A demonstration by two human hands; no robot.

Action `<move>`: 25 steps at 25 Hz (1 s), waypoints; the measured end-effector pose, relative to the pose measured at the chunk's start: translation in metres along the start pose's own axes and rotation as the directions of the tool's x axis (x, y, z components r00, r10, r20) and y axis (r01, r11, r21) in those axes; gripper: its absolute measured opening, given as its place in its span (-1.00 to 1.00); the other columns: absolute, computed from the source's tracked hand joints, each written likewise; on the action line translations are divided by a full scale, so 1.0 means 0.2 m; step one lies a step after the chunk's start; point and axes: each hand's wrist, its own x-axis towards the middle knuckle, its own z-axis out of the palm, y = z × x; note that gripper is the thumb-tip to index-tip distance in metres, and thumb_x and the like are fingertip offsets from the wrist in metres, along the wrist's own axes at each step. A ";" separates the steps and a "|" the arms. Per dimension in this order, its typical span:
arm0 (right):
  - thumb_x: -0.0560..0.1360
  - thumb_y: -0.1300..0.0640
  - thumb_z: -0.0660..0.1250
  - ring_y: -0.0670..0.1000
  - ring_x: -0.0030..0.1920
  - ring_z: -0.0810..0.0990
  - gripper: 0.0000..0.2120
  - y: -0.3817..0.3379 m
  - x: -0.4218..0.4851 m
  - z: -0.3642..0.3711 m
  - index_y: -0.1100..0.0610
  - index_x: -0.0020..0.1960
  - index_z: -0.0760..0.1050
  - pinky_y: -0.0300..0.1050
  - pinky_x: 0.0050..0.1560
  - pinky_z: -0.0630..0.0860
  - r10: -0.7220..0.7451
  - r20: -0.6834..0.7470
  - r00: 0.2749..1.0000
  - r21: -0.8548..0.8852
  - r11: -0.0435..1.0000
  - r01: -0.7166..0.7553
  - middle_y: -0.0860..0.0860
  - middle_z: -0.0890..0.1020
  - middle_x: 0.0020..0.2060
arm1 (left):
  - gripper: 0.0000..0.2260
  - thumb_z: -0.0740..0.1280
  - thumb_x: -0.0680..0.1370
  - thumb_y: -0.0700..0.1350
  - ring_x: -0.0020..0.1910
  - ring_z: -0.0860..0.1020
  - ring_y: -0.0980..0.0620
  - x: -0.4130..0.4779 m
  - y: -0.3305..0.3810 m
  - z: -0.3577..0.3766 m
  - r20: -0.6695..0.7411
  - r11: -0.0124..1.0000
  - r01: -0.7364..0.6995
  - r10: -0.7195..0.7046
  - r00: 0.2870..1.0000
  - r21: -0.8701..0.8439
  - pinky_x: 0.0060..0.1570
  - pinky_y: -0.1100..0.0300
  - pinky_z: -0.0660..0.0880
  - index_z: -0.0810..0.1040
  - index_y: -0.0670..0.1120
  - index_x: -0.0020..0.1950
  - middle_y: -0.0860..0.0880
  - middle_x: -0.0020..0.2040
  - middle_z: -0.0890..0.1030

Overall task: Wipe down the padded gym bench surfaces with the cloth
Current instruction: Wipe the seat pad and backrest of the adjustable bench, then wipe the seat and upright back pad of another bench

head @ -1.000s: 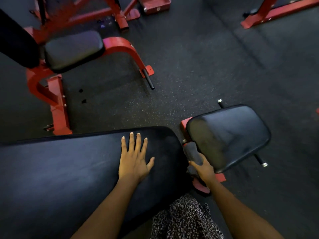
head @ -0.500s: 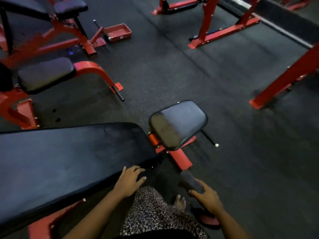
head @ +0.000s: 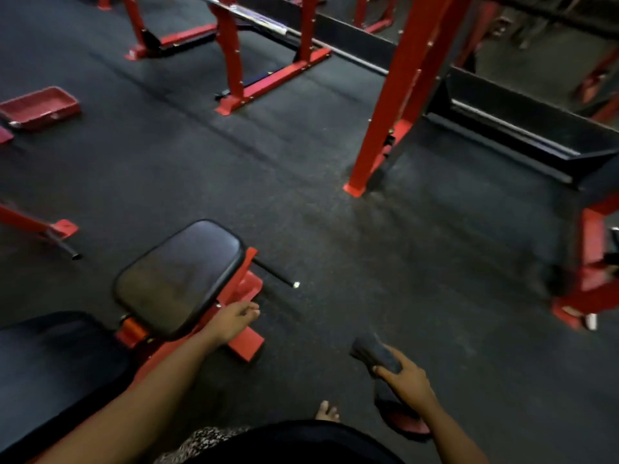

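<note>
Cloth (head: 375,354) is bunched in our right hand (head: 407,383), out over the floor (head: 435,262) and well apart from the seat pad (head: 181,276). Left hand (head: 234,318) is loose and empty, just beside that pad's edge. Risks as we see them: if the cloth brushes the floor, it picks up grit and smears it on the pads. We could also skip the back pad (head: 50,370).

Place: gym, weights floor.
- Flooring: dark speckled rubber matting (head: 301,202) throughout.
- 12 o'clock: red steel bench frame (head: 234,61), with a chromed bar (head: 258,21) across its top.
- 1 o'clock: tall red rack upright (head: 395,95).
- 10 o'clock: red floor tray (head: 38,107).
- 8 o'clock: black padded seat pad (head: 181,276) and backrest pad (head: 50,363).
</note>
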 end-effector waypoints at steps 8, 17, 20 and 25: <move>0.42 -0.03 0.39 0.08 0.21 0.51 -0.49 0.00 0.68 -0.62 -0.11 0.35 0.37 -0.08 0.16 0.44 -0.059 0.103 0.993 -0.127 0.989 0.072 0.02 0.56 0.22 | -0.75 0.24 0.57 -0.17 0.18 0.46 0.07 0.29 0.30 0.30 -0.011 0.986 0.145 -0.146 0.989 -0.078 0.09 0.39 0.27 0.51 -0.20 0.22 -0.02 0.18 0.52; 0.34 -0.06 0.42 -0.03 0.16 0.54 -0.44 -1.13 1.70 -0.72 -0.20 0.32 0.39 -0.10 0.15 0.47 -0.411 0.366 0.835 -0.161 0.855 0.492 -0.10 0.59 0.15 | -0.73 0.20 0.59 -0.18 0.20 0.51 0.04 1.12 0.57 -0.04 -0.188 0.894 0.354 -0.411 0.892 -0.274 0.22 0.26 0.36 0.47 -0.23 0.26 -0.15 0.30 0.49; 0.32 -0.10 0.40 -0.04 0.18 0.52 -0.45 -1.41 2.03 -0.86 -0.25 0.29 0.38 -0.07 0.18 0.46 -0.420 0.452 0.787 -0.253 0.785 0.565 -0.10 0.56 0.18 | -0.69 0.16 0.62 -0.14 0.23 0.46 0.22 1.49 0.81 -0.27 -0.221 0.918 0.286 -0.350 0.910 -0.274 0.15 0.41 0.29 0.42 -0.22 0.32 -0.09 0.35 0.43; 0.36 -0.02 0.43 0.02 0.18 0.54 -0.46 -1.77 2.58 -1.13 -0.13 0.32 0.41 -0.11 0.16 0.45 -0.392 0.350 0.851 -0.321 0.803 0.502 -0.04 0.59 0.17 | -0.70 0.21 0.59 -0.06 0.27 0.45 -0.01 2.03 1.06 -0.68 -0.351 0.907 0.203 -0.338 0.873 -0.370 0.18 0.28 0.29 0.46 -0.12 0.29 -0.10 0.29 0.51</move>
